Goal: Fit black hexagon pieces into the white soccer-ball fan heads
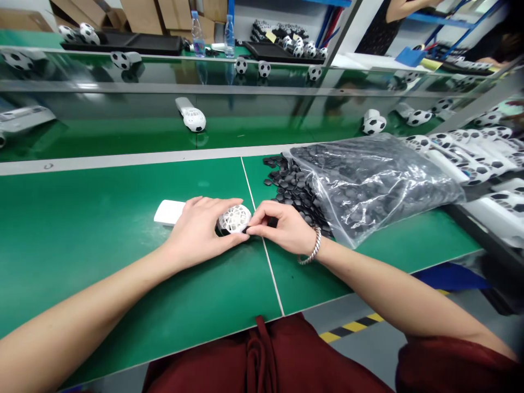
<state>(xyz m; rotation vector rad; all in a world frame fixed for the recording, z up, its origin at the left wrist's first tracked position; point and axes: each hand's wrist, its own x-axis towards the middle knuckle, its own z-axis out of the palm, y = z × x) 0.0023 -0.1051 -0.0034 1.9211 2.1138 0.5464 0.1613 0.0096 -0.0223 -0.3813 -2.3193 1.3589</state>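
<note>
Green matting covers the surface (102,234), and near its middle, on the pale seam that runs from the far edge to the near one, lies a small white fan (234,218). Its long axis runs left to right, roughly along the near edge. The handle (168,212) points toward the left edge, and the round lattice head faces up on the right.

The left hand (200,229) lies over the middle of the fan, its grip closed around the body just behind the head. The right hand (282,226) comes in from the right edge. Its thumb and forefinger are pinched narrow against the right rim of the head, so both hands meet at that rim and the right is nearer to it. A bracelet (311,252) sits on that wrist.

Toward the far right corner lies a clear bag (368,180) of small black pieces (286,183), with some spilling out of its mouth close behind the right hand.

The left palm hides most of the fan's body. I cannot tell whether a black piece sits between the pinched fingertips, or what the dark part under the head is.
</note>
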